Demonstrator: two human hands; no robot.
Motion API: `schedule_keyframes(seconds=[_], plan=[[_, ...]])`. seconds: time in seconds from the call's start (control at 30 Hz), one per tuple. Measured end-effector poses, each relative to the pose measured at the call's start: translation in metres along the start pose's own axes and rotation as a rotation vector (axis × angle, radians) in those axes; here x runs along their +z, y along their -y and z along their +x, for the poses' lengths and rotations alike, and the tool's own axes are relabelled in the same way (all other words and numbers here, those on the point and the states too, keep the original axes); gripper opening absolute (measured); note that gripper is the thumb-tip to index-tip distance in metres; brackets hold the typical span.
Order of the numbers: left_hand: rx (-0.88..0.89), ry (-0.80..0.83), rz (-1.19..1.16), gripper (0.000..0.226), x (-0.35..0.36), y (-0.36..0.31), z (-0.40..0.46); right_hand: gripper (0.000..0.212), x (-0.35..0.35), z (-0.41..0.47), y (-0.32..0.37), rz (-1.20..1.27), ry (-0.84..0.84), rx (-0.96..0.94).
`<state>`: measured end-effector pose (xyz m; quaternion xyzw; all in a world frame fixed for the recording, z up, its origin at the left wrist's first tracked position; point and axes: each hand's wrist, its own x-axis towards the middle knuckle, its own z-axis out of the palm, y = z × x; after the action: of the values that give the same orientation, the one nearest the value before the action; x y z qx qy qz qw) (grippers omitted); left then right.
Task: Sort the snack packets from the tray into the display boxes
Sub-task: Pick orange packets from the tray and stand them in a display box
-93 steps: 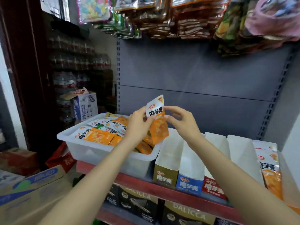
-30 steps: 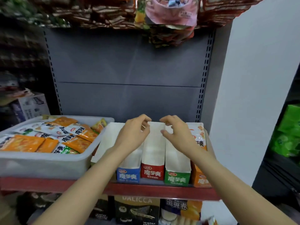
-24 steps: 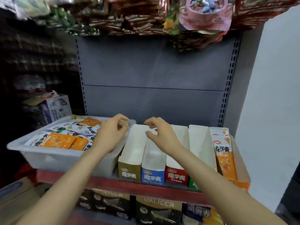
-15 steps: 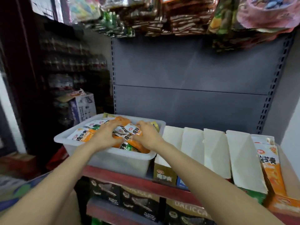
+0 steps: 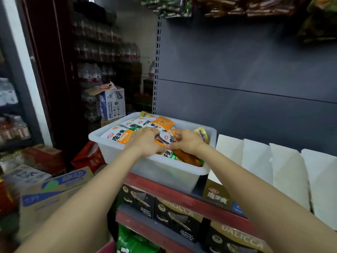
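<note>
Snack packets: heaped in the tray, centre of the frame.
Tray: white, on the red shelf edge.
Left hand: fingers curled down onto the packets.
Right hand: pinches a white-and-orange packet.
Display boxes: white-lined, in a row right of the tray.

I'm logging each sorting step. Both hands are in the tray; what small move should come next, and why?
Probably lift the orange packet clear of the tray. The right hand pinches it, the left hand rests on the pile, and the display boxes stand to the right.
</note>
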<state>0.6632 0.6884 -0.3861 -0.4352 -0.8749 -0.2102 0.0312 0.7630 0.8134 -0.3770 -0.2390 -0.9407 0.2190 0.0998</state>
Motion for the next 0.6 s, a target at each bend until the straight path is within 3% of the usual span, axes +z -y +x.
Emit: schedule_keyframes(seconds=[0.07,0.27,0.4,0.5,0.6], plan=[[0.003,-0.008,0.003,0.071,-0.002,-0.002,-0.002,0.043,-0.001,-0.001,-0.001,-0.013,0.011,-0.032],[0.018,-0.066,0.011,0.053,0.0,-0.002,-0.005,0.037,-0.002,-0.01,0.004,-0.166,-0.023,-0.114],[-0.046,-0.107,-0.352,0.035,-0.002,0.0,-0.008,0.043,-0.004,-0.017,-0.002,-0.023,-0.014,-0.151],[-0.023,-0.188,-0.484,0.029,-0.004,0.0,-0.011,0.039,-0.01,-0.022,-0.003,0.122,0.022,-0.164],[-0.037,-0.305,-0.632,0.017,-0.006,-0.008,-0.015,0.047,-0.017,-0.027,-0.001,0.3,-0.068,-0.183]])
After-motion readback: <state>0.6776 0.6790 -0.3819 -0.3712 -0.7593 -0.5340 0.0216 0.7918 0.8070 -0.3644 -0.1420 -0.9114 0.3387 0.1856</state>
